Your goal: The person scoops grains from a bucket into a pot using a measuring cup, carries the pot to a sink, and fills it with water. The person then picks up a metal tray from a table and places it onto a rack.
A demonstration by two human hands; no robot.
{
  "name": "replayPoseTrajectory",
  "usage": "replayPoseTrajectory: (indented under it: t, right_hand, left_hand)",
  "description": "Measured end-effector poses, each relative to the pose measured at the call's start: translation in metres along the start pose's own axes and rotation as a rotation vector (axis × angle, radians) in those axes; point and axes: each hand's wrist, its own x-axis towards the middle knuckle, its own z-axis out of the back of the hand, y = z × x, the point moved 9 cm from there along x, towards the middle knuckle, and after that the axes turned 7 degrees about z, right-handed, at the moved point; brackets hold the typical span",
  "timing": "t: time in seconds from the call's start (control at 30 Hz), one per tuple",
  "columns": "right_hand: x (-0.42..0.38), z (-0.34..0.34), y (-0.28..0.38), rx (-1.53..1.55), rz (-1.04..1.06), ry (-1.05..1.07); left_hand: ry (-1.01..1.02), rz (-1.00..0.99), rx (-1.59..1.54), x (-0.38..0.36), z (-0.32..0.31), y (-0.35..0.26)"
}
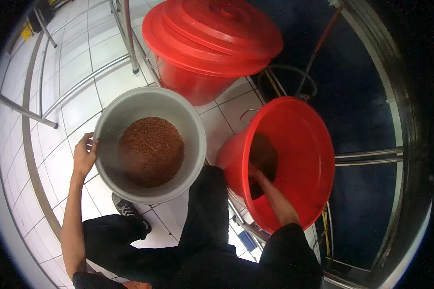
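Note:
A large grey pot (197, 130) stands on the floor in front of me, with reddish-brown grains (152, 151) covering its bottom. My left hand (85, 153) grips the pot's left rim, fingers curled over the edge. To the right, a red bucket (306, 154) leans with its mouth towards me. My right hand (256, 174) reaches deep into it, at a dark brown mass (264, 151) lying inside. The fingers of that hand are hidden in the shadow, so what they hold does not show.
Behind the pot stands another red bucket (193, 79) with a red lid (217, 29) set askew on top. Metal frame legs (89, 74) stand on the white tiled floor (74, 108) at the left. A dark blue panel (361, 202) borders the right side.

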Motion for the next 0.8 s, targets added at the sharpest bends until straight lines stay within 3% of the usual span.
replayPoseTrajectory:
  t: [0.1, 0.2, 0.27, 0.4, 0.5, 0.57, 0.8]
  right_hand:
    - [-0.034, 0.004, 0.009, 0.221, -0.251, 0.055]
    - [-0.071, 0.008, 0.022, 0.436, -0.341, 0.042]
    - [-0.079, 0.005, 0.037, 0.660, -0.180, 0.101]
    - [-0.115, 0.037, 0.035, 0.833, -0.284, -0.133]
    - [-0.131, 0.055, 0.085, 0.818, -0.171, -0.132]
    - [-0.152, 0.080, 0.078, 0.858, -0.221, -0.406]
    - [-0.160, 0.110, 0.124, 0.878, 0.034, -0.513]
  left_hand:
    - [-0.014, -0.005, 0.047, -0.005, 0.004, -0.008]
    - [-0.039, -0.019, 0.030, -0.003, 0.004, -0.004]
    - [-0.029, -0.025, 0.022, -0.003, 0.004, -0.002]
    - [-0.011, -0.046, -0.014, 0.002, 0.000, 0.008]
    - [0.012, -0.094, 0.017, 0.009, -0.004, 0.018]
    - [0.063, -0.048, 0.005, 0.013, -0.011, 0.026]
    - [0.029, 0.001, -0.008, 0.011, -0.001, 0.028]
